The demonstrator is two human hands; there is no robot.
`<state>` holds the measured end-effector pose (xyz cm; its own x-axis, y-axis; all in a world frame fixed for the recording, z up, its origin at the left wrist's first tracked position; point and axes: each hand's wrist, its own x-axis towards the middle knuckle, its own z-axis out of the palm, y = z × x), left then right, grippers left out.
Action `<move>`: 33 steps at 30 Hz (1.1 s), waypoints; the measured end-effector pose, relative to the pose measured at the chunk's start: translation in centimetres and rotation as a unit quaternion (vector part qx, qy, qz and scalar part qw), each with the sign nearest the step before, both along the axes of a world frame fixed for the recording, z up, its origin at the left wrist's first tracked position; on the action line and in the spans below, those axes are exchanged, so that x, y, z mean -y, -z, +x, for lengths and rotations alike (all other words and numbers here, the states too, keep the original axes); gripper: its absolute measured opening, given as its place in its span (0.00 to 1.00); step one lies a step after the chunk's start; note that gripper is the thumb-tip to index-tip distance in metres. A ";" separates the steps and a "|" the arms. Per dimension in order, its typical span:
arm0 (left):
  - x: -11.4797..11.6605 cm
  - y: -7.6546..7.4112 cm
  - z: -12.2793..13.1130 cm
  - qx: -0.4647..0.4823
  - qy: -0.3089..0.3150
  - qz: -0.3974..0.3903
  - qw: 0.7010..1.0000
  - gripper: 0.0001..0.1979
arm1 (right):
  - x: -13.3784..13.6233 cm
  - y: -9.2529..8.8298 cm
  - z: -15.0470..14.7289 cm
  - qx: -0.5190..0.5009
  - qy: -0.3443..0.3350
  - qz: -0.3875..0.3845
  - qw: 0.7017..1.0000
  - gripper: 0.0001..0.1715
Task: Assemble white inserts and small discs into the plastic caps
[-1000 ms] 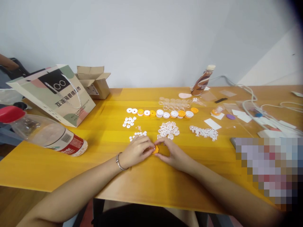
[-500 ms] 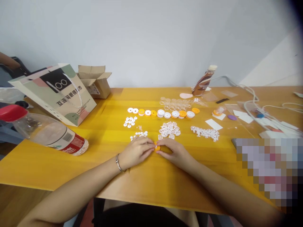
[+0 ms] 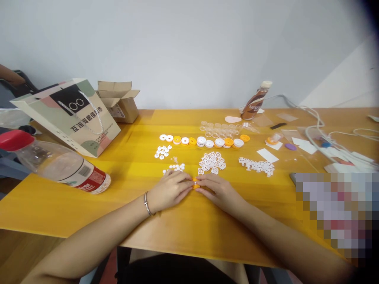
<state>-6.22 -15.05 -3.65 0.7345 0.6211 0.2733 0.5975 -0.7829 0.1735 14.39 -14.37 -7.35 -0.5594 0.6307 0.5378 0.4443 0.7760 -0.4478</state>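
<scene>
Between my two hands is a small orange round plastic part [image 3: 195,186] with something white at its middle, mostly covered by fingers. My left hand [image 3: 171,188], with a bracelet at the wrist, pinches it from the left. From the right, the thumb and fingers of my right hand [image 3: 220,191] close on it. Just beyond the hands lie small white knobs [image 3: 177,167] and a pile of white openwork plastic pieces [image 3: 211,161]. Farther back runs a row of white and orange discs [image 3: 219,142], with clear plastic rings [image 3: 220,129] behind it.
A large bottle with a red cap [image 3: 83,171] leans in at left, before a paper bag [image 3: 89,126] and a cardboard box [image 3: 127,106]. White clip-like pieces [image 3: 257,166], a brown drink bottle [image 3: 255,103], white cards [image 3: 267,155] and cables [image 3: 315,130] are at right.
The fingers of my right hand have shifted slightly and sit closer together around the orange part. My left hand stays nearly in place; the things on the table have not moved.
</scene>
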 end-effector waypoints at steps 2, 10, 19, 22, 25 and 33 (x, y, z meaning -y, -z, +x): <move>0.1 -0.1 0.1 -0.019 0.002 0.008 1.000 0.13 | 0.1 -0.2 0.0 0.029 0.006 0.022 0.999 0.07; 0.4 -0.1 0.6 -0.096 0.021 0.102 0.990 0.12 | 0.9 -1.2 -0.2 0.163 0.017 0.059 0.985 0.09; 0.3 0.0 0.8 -0.040 -0.004 0.070 0.997 0.11 | 1.1 -1.5 -0.4 0.199 0.016 0.066 0.978 0.09; -0.1 0.2 0.9 0.003 -0.020 0.027 0.999 0.11 | 1.1 -1.4 -0.4 0.192 0.020 0.059 0.980 0.08; -0.5 0.3 1.2 0.030 -0.044 0.004 0.999 0.10 | 1.1 -1.3 -0.5 0.160 0.019 0.053 0.985 0.08; -0.5 0.3 1.5 0.065 -0.058 -0.031 0.996 0.07 | 0.8 -1.6 -0.4 0.068 0.017 -0.037 0.997 0.05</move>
<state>-4.68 -14.51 -3.99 0.6181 0.7181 0.3198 0.6525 -0.6955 0.3007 14.00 -15.16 -5.74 -0.6025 0.6852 0.4093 0.5298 0.7269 -0.4369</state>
